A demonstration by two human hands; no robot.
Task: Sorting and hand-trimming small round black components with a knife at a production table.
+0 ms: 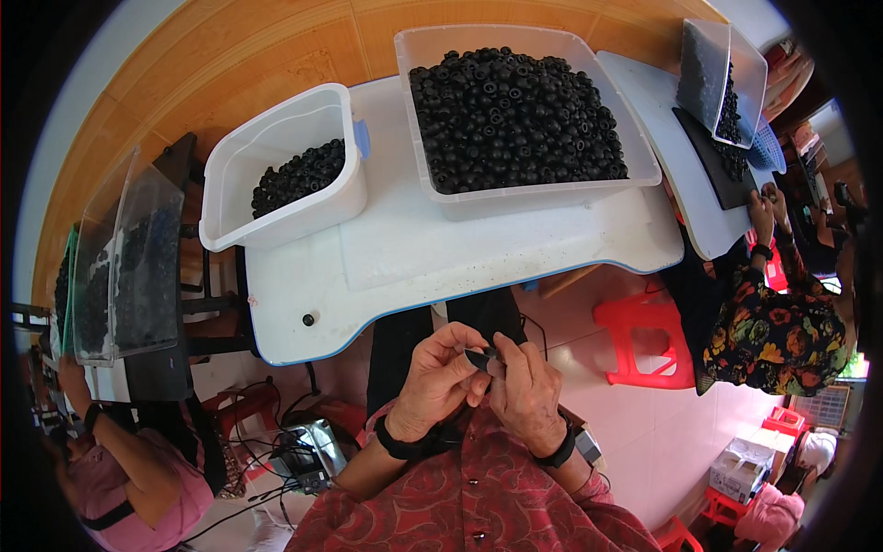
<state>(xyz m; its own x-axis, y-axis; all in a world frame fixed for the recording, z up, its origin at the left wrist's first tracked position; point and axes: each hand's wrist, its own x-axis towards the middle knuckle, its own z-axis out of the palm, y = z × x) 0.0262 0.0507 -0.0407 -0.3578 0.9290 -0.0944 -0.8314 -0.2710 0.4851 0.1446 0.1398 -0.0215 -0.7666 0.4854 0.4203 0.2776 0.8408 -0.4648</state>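
Observation:
Above my lap, in front of the table edge, my left hand [434, 379] and my right hand [528, 394] are close together with fingers pinched. Between their fingertips is a small black part [475, 360]; my left thumb and fingers hold it. A small flat greyish piece [497, 367] shows at my right fingertips; its kind is too small to tell. On the white table [294, 276], a single black round part [308, 320] lies near the front left corner. The large translucent bin [543, 195] is heaped with black ring-like parts [515, 120].
Left of the large bin, a white tub [276, 115] holds a smaller pile of black parts [299, 179]. People sit at tables on both sides, with clear bins [727, 55] of black parts. A red stool [644, 340] stands at right; cables [267, 451] lie on the floor at left.

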